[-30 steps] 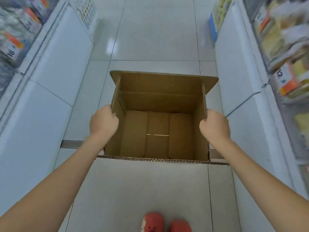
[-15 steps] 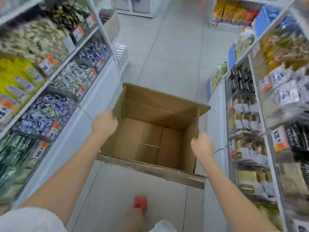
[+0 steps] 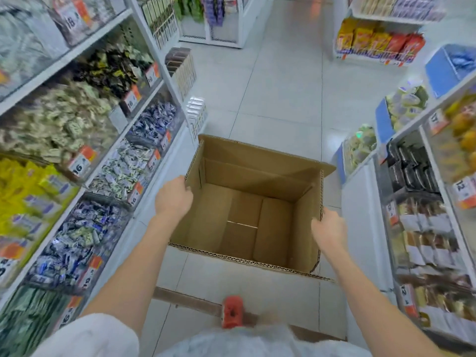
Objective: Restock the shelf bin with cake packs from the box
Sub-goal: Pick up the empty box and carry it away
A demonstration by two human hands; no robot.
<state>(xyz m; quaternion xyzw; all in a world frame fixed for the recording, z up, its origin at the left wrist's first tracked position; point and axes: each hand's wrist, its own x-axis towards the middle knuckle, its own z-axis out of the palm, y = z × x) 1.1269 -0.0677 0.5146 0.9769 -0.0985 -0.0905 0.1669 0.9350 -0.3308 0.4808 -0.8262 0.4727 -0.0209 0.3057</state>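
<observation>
An open brown cardboard box [image 3: 247, 222] hangs above the aisle floor between my hands, tilted a little to the right. Its inside shows only bare cardboard flaps; no cake packs lie in it. My left hand [image 3: 173, 198] grips the box's left wall at the top edge. My right hand [image 3: 328, 229] grips the right wall near its corrugated edge. Shelf bins with wrapped cake-like packs [image 3: 422, 240] stand on the right, blurred.
Shelves of bagged snacks [image 3: 77, 155] with orange price tags line the left side. A white shelf unit [image 3: 360, 215] closes in on the right. The tiled aisle floor [image 3: 283, 86] runs ahead. A red shoe [image 3: 231, 311] shows below the box.
The box has been lifted off the floor and carried forward along the aisle, both hands keeping their grip. The view has risen from the floor to show the shelves on both sides.
</observation>
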